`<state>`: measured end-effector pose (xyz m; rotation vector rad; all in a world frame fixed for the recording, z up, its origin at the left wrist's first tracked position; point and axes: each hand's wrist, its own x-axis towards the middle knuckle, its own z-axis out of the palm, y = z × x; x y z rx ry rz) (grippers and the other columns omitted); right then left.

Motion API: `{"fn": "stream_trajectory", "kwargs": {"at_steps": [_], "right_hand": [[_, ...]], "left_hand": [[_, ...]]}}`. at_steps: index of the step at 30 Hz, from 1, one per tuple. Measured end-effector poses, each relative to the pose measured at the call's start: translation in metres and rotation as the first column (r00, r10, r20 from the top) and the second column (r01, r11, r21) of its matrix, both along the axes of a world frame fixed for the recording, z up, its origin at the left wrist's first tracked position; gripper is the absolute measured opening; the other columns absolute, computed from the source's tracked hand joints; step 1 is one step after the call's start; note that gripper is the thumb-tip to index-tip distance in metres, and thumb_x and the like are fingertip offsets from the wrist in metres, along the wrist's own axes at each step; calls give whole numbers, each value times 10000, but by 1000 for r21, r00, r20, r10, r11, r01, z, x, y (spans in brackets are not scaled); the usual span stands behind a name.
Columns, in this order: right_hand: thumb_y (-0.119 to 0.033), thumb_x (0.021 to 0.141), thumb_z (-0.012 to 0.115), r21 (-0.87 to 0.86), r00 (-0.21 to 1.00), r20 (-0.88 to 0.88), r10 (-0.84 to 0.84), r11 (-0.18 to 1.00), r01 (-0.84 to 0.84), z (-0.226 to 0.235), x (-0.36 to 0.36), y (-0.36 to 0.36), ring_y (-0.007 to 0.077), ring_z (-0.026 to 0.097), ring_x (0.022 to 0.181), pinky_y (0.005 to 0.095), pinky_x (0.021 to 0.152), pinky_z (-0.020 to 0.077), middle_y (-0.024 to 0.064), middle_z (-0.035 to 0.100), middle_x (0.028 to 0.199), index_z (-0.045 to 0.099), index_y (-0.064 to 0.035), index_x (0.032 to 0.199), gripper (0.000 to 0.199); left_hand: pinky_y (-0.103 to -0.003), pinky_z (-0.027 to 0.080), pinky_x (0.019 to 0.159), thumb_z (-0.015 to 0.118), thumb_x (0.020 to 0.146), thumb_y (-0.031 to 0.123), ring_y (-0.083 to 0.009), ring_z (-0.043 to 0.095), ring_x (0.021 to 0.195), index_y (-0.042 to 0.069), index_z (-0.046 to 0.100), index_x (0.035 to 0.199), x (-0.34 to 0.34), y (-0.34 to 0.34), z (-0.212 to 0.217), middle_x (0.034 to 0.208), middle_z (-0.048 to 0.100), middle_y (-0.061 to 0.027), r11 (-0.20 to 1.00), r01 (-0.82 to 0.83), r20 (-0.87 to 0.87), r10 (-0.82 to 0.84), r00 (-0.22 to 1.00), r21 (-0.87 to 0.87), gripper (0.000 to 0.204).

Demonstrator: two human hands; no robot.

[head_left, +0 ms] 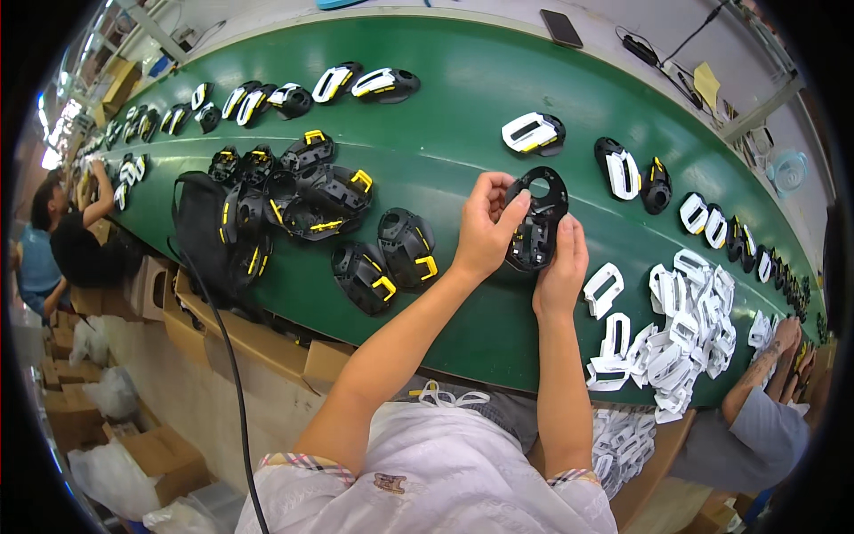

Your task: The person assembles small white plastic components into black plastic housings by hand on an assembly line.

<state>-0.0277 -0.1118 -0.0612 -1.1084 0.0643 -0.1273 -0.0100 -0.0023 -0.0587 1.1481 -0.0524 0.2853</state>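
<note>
Between both hands, above the green table, is a black plastic shell [532, 242] with a round opening at its far end and its hollow inner side showing. My left hand [487, 227] grips its left edge, thumb laid near the opening. Closed along the shell's right side is my right hand [562, 267], its fingers partly hidden behind the part. To the right lie loose white plastic frames [604, 290], beside a heap of the same frames [685, 320]. Beyond my hands rests a black shell fitted with a white frame [534, 133].
Black shells with yellow clips [307, 191] are piled on the left beside a black bag [203, 222]. Assembled pieces [385, 84] line the green table [463, 98]. A phone [560, 28] lies at the back. A black cable [233, 356] hangs left; people [756, 418] sit at both sides.
</note>
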Motion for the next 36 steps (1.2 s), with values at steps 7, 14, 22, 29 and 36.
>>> {"fn": "stream_trajectory", "kwargs": {"at_steps": [7, 14, 22, 29, 36], "right_hand": [[-285, 965, 451, -44, 997, -28, 74, 996, -75, 7, -4, -2, 53, 512, 753, 204, 684, 425, 6, 579, 834, 571, 2, 957, 312], [-291, 975, 422, -170, 988, 99, 117, 980, -99, -3, -1, -1, 52, 484, 743, 197, 676, 408, 4, 573, 834, 563, -1, 930, 325], [-273, 947, 455, -200, 990, 40, 135, 972, -125, 2, -2, -8, 76, 539, 782, 219, 729, 438, 48, 605, 874, 560, 13, 969, 305], [-93, 821, 560, -236, 969, 66, 237, 948, -216, 7, 3, -21, 96, 555, 814, 238, 754, 448, 45, 602, 909, 553, 27, 1025, 237], [-37, 784, 587, -206, 966, 8, 257, 946, -249, 4, 2, -19, 96, 557, 816, 239, 755, 449, 37, 600, 909, 564, 18, 1038, 261]], "left_hand": [[-210, 447, 680, 568, 883, 157, -62, 529, 780, -7, 465, 1028, -5, -1, 5, 878, 560, -44, 999, 25, -9, -25, 1000, -41, 241], [-195, 454, 599, 556, 887, 165, -42, 518, 719, -6, 468, 1016, -7, -1, 5, 851, 568, -38, 956, 61, -58, -81, 995, -287, 232], [-195, 445, 569, 573, 874, 143, -36, 521, 693, 0, 477, 975, -4, -1, -3, 786, 574, -25, 999, -40, -22, 40, 999, -3, 200], [-200, 375, 469, 626, 804, 112, -52, 478, 532, 1, 482, 960, -7, -2, 4, 683, 557, -34, 940, -183, 159, 141, 977, 289, 239], [-221, 318, 437, 645, 802, 164, -68, 407, 472, 18, 494, 946, -10, 3, 4, 579, 495, -19, 890, -211, 254, 112, 961, 405, 255]]}}
